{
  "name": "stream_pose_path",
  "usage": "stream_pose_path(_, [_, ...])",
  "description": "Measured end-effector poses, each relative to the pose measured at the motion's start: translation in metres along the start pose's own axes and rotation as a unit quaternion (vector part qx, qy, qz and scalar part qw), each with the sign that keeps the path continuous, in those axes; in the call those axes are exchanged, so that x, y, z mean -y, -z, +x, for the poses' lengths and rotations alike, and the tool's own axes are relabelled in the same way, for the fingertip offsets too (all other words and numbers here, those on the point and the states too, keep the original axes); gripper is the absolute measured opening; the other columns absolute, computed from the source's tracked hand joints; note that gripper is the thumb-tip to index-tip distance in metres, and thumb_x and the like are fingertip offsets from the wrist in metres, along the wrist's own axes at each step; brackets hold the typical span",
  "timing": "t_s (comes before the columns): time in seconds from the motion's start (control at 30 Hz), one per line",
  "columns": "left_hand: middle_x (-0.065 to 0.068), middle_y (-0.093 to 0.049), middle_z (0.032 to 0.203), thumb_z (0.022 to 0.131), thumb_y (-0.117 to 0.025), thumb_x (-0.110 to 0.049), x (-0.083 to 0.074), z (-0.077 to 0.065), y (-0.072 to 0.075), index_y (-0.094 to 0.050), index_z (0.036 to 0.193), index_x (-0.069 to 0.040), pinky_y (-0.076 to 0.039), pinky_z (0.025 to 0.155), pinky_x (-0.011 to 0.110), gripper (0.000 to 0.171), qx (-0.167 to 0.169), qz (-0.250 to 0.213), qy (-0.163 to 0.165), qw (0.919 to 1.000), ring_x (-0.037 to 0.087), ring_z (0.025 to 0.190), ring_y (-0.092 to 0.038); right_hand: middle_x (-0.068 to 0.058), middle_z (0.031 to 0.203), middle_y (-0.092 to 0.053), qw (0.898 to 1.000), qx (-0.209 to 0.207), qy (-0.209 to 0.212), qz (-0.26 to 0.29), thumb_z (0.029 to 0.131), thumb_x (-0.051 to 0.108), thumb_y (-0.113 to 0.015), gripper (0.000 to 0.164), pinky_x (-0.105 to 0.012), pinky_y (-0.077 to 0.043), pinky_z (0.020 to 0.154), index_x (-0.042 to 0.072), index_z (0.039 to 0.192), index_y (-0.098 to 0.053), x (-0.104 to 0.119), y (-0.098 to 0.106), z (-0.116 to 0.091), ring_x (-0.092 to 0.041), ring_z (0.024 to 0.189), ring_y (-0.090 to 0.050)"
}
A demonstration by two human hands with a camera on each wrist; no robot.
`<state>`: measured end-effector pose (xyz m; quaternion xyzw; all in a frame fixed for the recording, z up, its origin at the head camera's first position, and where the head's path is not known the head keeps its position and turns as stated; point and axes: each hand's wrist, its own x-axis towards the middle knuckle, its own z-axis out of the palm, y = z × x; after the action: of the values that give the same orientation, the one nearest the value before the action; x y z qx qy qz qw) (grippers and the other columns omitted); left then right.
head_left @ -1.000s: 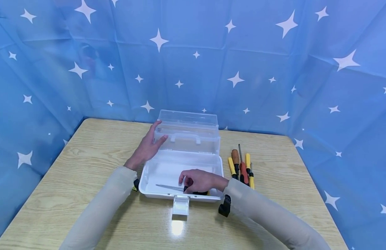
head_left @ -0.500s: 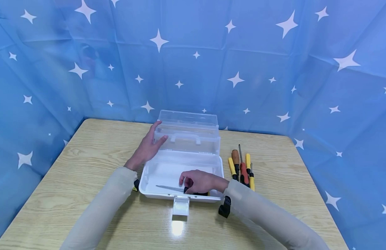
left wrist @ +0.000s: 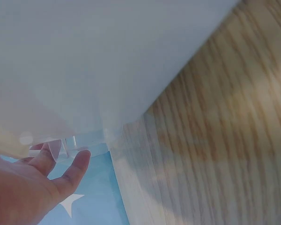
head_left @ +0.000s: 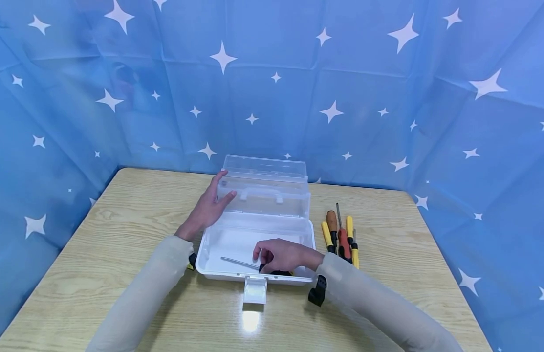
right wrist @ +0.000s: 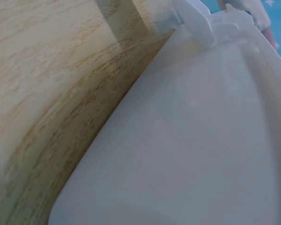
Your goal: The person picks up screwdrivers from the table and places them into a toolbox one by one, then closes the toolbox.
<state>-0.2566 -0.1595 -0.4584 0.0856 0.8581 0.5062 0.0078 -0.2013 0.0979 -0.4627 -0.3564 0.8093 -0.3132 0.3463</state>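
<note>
A white plastic toolbox (head_left: 216, 277) stands on the table with its clear lid (head_left: 265, 203) raised at the back. At the lid's left edge, my left hand (head_left: 208, 205) has its thumb in front and its fingers round the edge; the left wrist view shows the fingertips (left wrist: 47, 161) there. My right hand (head_left: 282, 255) reaches into the box near its front wall and grips a screwdriver (head_left: 240, 263). Its metal shaft points left inside the box, and the black and yellow handle lies mostly under the hand. The right wrist view shows mainly the toolbox wall (right wrist: 178, 140), with the screwdriver hidden.
Right of the toolbox lies a group of several screwdrivers (head_left: 343, 239) with yellow, brown and red-black handles. A white latch flap (head_left: 255, 291) hangs out over the box's front edge. Behind the wooden table (head_left: 144, 205) hangs a blue curtain (head_left: 272, 98) with white stars.
The screwdriver's tip has shifted slightly away from the toolbox's front wall. Both hands stay in nearly the same places.
</note>
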Motion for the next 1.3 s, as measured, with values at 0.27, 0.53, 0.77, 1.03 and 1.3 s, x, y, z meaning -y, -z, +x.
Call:
stream_pose_path(0.27, [0.003, -0.012, 0.167, 0.101, -0.049, -0.052, -0.001, 0.000, 0.000, -0.013, 0.158, -0.035, -0.026, 0.114, 0.063, 0.070, 0.001, -0.001, 0.004, 1.0000, 0.035, 0.150, -0.020, 0.003, 0.086, -0.062, 1.000, -0.004, -0.006, -0.001, 0.091, 0.010, -0.072, 0.022, -0.022, -0.048, 0.075, 0.011, 0.110, -0.061, 0.002, 0.001, -0.002, -0.006, 0.075, -0.057])
stream_pose_path(0.53, [0.004, -0.012, 0.167, 0.100, -0.049, -0.053, -0.001, -0.001, -0.001, -0.013, 0.158, -0.036, -0.027, 0.114, 0.064, 0.070, -0.001, -0.001, 0.007, 1.0000, 0.035, 0.150, -0.020, 0.004, 0.089, -0.063, 1.000, -0.010, -0.023, -0.002, 0.091, 0.014, -0.072, 0.021, -0.025, -0.049, 0.078, 0.016, 0.109, -0.062, 0.000, 0.001, -0.004, -0.008, 0.080, -0.060])
stream_pose_path(0.77, [0.004, -0.013, 0.166, 0.100, -0.049, -0.054, -0.002, -0.001, -0.001, -0.013, 0.158, -0.035, -0.028, 0.113, 0.065, 0.071, -0.001, -0.001, 0.008, 1.0000, 0.036, 0.150, -0.020, 0.004, 0.089, -0.063, 1.000, -0.017, -0.021, 0.004, 0.091, 0.015, -0.073, 0.021, -0.025, -0.049, 0.077, 0.015, 0.108, -0.062, -0.001, 0.001, -0.006, -0.010, 0.080, -0.061])
stream_pose_path(1.03, [0.004, -0.012, 0.167, 0.100, -0.049, -0.055, -0.002, -0.002, -0.001, -0.012, 0.158, -0.036, -0.026, 0.114, 0.064, 0.072, 0.000, -0.001, 0.008, 1.0000, 0.035, 0.151, -0.018, 0.004, 0.091, -0.063, 1.000, -0.021, -0.011, 0.001, 0.091, 0.017, -0.072, 0.021, -0.025, -0.049, 0.077, 0.013, 0.109, -0.062, 0.001, 0.004, -0.010, -0.010, 0.081, -0.061])
stream_pose_path(1.3, [0.003, -0.011, 0.167, 0.100, -0.048, -0.055, -0.001, -0.001, 0.000, -0.012, 0.158, -0.036, -0.025, 0.114, 0.064, 0.071, 0.002, 0.000, 0.006, 1.0000, 0.034, 0.151, -0.017, 0.005, 0.093, -0.064, 1.000, -0.027, -0.006, -0.009, 0.093, 0.016, -0.069, 0.019, -0.025, -0.050, 0.076, 0.013, 0.110, -0.062, 0.004, 0.008, -0.018, -0.008, 0.082, -0.060])
